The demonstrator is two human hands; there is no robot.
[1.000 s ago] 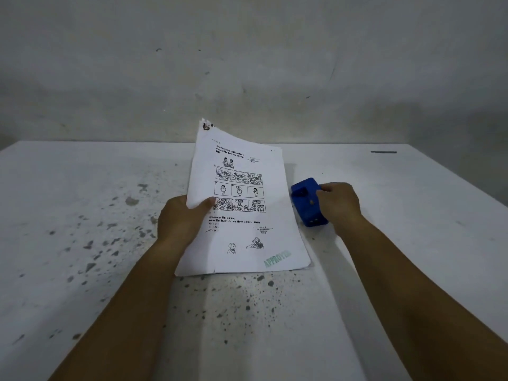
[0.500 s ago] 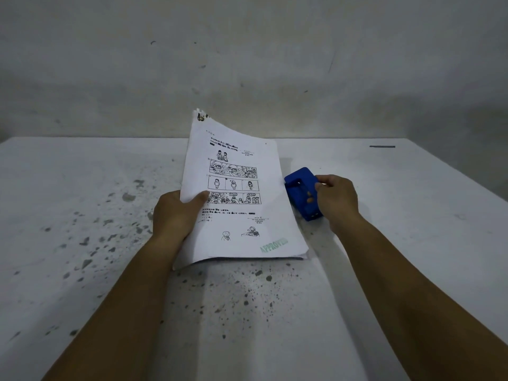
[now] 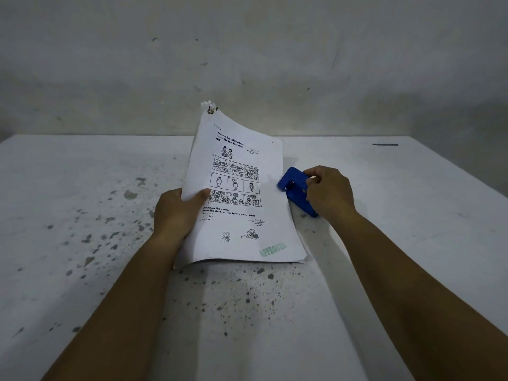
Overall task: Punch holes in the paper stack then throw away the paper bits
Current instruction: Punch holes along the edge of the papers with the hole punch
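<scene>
On the table, left hand grips the paper stack; right hand seemingly clasps the hole punch.

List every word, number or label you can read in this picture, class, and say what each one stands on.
"APPROVED": green stamp at the near right corner of the top sheet of the paper stack, which the left hand holds.
Printed lines above and below the comic panels on that sheet: too small and blurred to read.
Speech bubbles in the panels: unreadable.
Blue hole punch under the right hand: no legible label.
</scene>
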